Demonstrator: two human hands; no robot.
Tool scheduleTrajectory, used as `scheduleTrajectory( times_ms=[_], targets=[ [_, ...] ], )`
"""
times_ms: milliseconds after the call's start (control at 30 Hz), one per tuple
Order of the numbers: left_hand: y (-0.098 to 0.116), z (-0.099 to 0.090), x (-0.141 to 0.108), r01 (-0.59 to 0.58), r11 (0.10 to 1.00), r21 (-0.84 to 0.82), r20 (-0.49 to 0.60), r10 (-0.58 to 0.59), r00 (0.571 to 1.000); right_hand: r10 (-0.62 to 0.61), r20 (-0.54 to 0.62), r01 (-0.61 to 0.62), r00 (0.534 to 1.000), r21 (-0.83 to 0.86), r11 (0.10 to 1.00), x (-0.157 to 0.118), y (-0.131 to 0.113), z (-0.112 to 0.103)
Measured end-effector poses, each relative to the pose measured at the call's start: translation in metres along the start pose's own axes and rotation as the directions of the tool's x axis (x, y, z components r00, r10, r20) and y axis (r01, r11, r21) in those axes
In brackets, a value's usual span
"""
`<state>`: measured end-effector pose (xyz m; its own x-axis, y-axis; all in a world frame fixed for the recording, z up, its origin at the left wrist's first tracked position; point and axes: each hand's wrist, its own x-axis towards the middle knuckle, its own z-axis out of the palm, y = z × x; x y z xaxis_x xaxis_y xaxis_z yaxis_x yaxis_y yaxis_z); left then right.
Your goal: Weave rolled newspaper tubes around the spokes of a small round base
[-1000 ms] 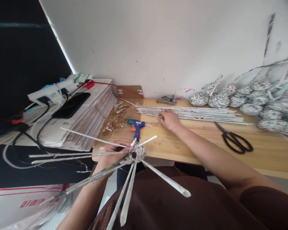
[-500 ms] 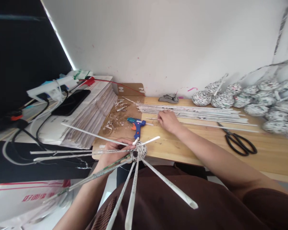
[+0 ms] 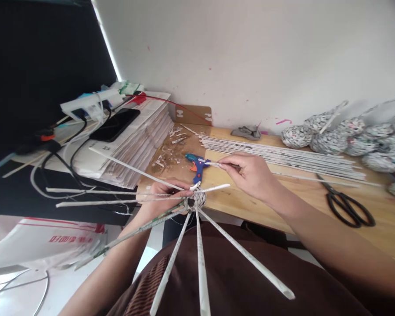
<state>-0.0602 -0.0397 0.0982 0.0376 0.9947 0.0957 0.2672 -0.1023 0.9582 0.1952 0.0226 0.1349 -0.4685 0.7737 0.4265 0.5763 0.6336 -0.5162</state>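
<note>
Near the table's front edge, my left hand (image 3: 166,195) is closed on a small woven paper piece (image 3: 199,198), from which several long paper tubes (image 3: 202,272) stick out to the left and toward me. My right hand (image 3: 246,173) pinches a thin paper tube (image 3: 215,164) near its tip, just right of the blue glue gun (image 3: 199,170). The rest of that tube passes behind my right hand. The glue gun lies on a brown cardboard sheet (image 3: 158,173). Behind my right hand is a row of paper tubes (image 3: 283,154) on the wooden table (image 3: 292,197).
Black scissors (image 3: 349,206) lie at the right. Woven paper balls (image 3: 329,142) are heaped at the back right. A grey cloth-like lump (image 3: 246,132) sits by the wall. At the left, a paper stack (image 3: 151,140) bears a phone (image 3: 116,124), cables and a power strip (image 3: 92,102).
My right hand has lifted from the table with a tube's end in a pinch. The camera view has shifted left. My left hand still holds the woven piece.
</note>
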Motion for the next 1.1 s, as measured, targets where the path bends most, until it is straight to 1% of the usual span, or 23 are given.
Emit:
scheduleTrajectory(
  times_ms=[100,167,233,367,533,633,800,867,967,1100],
  targets=[
    [0.005,-0.001,-0.002,-0.012,1.000,-0.006,0.016,0.012,1.000,-0.103,-0.022,0.102,0.994,-0.032,0.994,-0.005,-0.012,-0.001],
    [0.006,-0.002,-0.003,-0.022,1.000,-0.014,0.016,0.022,1.000,-0.167,-0.012,0.166,0.986,-0.069,0.984,-0.008,-0.016,-0.001],
    [0.006,-0.002,-0.004,-0.038,0.999,-0.022,0.021,0.038,0.999,-0.198,0.013,0.198,0.980,-0.118,0.973,-0.011,-0.018,-0.002],
    [0.006,-0.003,-0.006,-0.029,0.999,-0.017,0.024,0.029,0.999,-0.192,0.065,0.201,0.979,-0.184,0.962,-0.014,-0.025,-0.006],
    [0.008,-0.003,-0.010,-0.006,0.999,-0.033,0.007,0.006,1.000,-0.194,0.041,0.198,0.980,-0.111,0.974,-0.014,-0.037,-0.013],
    [0.008,-0.003,-0.012,-0.021,0.999,-0.028,0.000,0.021,1.000,-0.153,0.031,0.155,0.988,-0.086,0.984,-0.014,-0.042,-0.015],
    [0.007,-0.004,-0.014,-0.069,0.997,-0.023,0.042,0.070,0.997,-0.126,0.028,0.128,0.992,-0.061,0.990,-0.014,-0.047,-0.017],
    [0.007,-0.004,-0.015,-0.081,0.996,-0.034,0.051,0.083,0.995,-0.130,0.050,0.132,0.990,-0.053,0.990,-0.015,-0.050,-0.017],
    [0.008,-0.004,-0.016,-0.069,0.997,-0.041,0.056,0.071,0.996,-0.145,0.087,0.150,0.986,-0.056,0.987,-0.015,-0.054,-0.018],
    [0.010,-0.002,-0.016,-0.063,0.997,-0.046,0.036,0.065,0.997,-0.217,0.106,0.228,0.971,-0.107,0.968,-0.016,-0.060,-0.018]
  ],
)
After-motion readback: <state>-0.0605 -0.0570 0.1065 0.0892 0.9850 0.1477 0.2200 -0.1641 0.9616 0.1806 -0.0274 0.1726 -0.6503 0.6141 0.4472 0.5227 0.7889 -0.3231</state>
